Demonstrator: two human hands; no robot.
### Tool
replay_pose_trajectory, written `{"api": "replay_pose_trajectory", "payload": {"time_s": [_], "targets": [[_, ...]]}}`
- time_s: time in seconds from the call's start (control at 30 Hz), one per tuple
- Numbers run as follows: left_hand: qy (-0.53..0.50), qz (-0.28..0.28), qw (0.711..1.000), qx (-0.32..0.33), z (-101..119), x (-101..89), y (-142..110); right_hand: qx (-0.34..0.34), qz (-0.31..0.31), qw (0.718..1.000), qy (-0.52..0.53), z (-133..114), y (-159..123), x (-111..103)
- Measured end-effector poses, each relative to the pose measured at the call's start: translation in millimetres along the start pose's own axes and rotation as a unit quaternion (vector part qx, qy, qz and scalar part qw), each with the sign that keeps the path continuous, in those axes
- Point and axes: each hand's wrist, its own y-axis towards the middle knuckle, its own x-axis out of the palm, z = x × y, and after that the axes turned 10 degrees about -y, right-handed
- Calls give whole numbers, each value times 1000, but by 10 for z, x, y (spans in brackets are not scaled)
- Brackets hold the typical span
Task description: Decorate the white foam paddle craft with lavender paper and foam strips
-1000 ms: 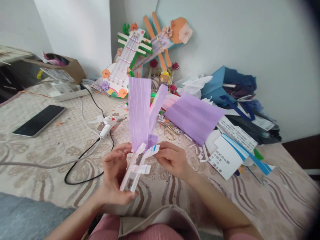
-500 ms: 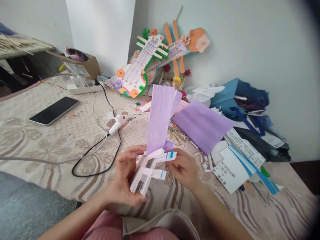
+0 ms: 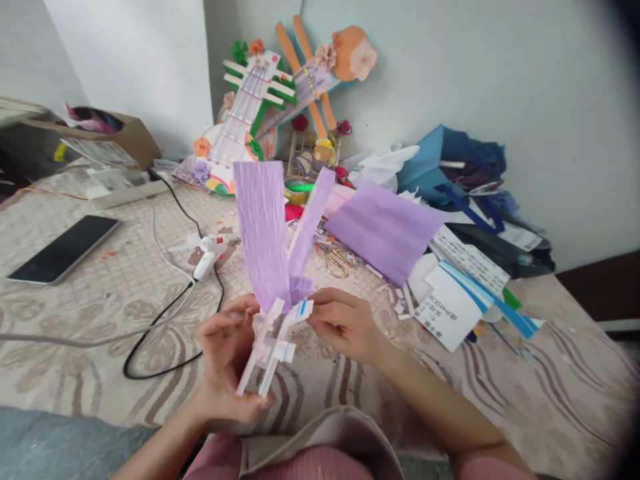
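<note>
Low over the table's front, my left hand [image 3: 227, 360] is closed around the left side of a white paper frame [image 3: 267, 353] with short crossbars. Its thumb presses the frame's lower end, and the fingers lie along the upper left. My right hand [image 3: 345, 323] pinches at the upper right of the piece, by a blue-striped tab; exactly what its fingertips grip is hidden. Two purple crepe paper strips [image 3: 263, 230] rise from the frame's far end, spread apart like a V, with a crumpled purple bit at their base.
A white glue gun [image 3: 210, 257] with cables lies left of centre, near a black phone [image 3: 65, 248]. Gold-handled scissors [image 3: 340, 261], a purple paper sheet [image 3: 385, 230] and printed card [image 3: 450, 307] lie right. Paper guitars [image 3: 240, 127] lean on the wall; a blue bag [image 3: 425, 160] stands right.
My view swung left and then back right. Both hands keep hold of the paper frame; it turned, so the two purple strips overlapped half a second ago and now stand apart again.
</note>
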Motion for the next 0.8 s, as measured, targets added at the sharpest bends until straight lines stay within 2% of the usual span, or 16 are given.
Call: {"api": "replay_pose_trajectory", "payload": {"time_s": [0.37,0.57,0.7,0.8], "targets": [[-5,-6,1000,4,-15,27,8,-2,4,1000,-5,15,-7,-10],[51,-20,998,19,17,41,53,-3,21,1000,-4,10,11,-27],[27,-21,999,42,-36,72,48,12,30,999,0,7,41,-57],[12,-15,999,36,-103,102,17,13,35,999,-2,16,59,-78]]}}
